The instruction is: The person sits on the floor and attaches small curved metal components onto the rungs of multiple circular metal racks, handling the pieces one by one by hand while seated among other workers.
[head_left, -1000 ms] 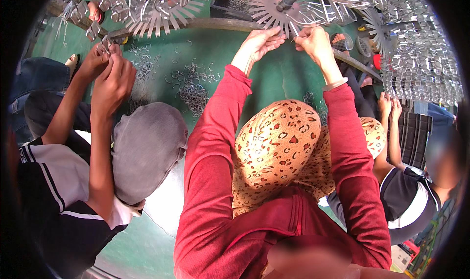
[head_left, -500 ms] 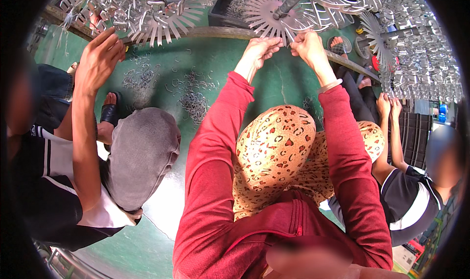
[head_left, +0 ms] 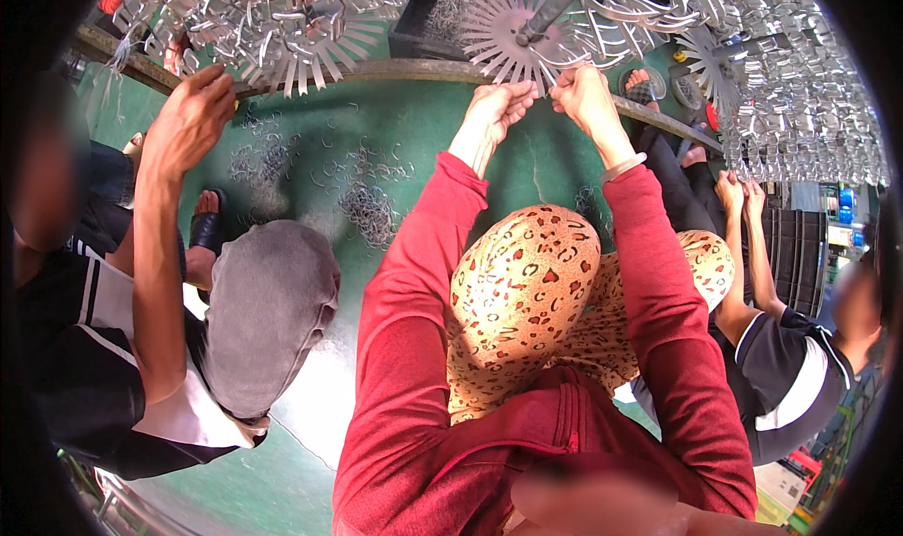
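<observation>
Both my hands are raised at the lower edge of a silvery slotted metal disc (head_left: 508, 33), whose thin slats fan out around a grey rod (head_left: 557, 7). The fingers of my left hand (head_left: 499, 111) are curled in a pinch by the lower slats. Close beside it, my right hand (head_left: 583, 99) also pinches at the disc's lower right edge. Whatever lies between the fingertips is too small to make out. Bent metal hooks (head_left: 625, 38) hang in rows from the same rod, to the right of the disc.
A wooden beam (head_left: 395, 70) runs behind my hands. Beyond it stands a black bin (head_left: 404, 42) of small metal pieces. Bent wire hooks (head_left: 369, 212) lie scattered on the green floor. Co-workers sit on both sides; one's hand (head_left: 193, 122) reaches toward another slotted disc (head_left: 306, 61).
The whole view has shifted slightly. Both my hands remain pinched at the disc's lower edge, with the right a little closer to the left. The left co-worker's hand stays raised.
</observation>
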The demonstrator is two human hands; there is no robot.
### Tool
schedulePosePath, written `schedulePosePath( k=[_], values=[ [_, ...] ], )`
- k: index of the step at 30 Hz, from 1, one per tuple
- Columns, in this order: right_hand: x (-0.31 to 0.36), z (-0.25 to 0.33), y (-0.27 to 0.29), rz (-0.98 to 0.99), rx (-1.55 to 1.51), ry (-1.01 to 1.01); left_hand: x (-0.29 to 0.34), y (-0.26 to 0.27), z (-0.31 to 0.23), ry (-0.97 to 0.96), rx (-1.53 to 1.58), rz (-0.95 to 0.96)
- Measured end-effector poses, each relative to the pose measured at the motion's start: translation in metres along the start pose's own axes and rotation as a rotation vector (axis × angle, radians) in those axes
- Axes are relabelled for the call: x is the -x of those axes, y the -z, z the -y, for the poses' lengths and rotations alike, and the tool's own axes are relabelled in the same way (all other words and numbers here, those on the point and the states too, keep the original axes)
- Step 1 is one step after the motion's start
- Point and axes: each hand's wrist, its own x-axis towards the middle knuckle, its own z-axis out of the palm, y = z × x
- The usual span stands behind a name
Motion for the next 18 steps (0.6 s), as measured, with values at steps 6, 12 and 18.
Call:
schedulePosePath(
  k=[6,12,18],
  values=[
    [0.001,-0.003,-0.003,-0.009,-0.008,0.019,0.001,-0.003,0.002,0.019,0.012,-0.015],
    [0.004,0.007,-0.002,0.002,-0.032,0.016,-0.002,0.002,0.004,0.025,0.038,0.014],
    [0.005,0.004,-0.004,-0.010,-0.061,-0.020,-0.001,0.001,0.004,-0.013,0.026,-0.009]
  ],
)
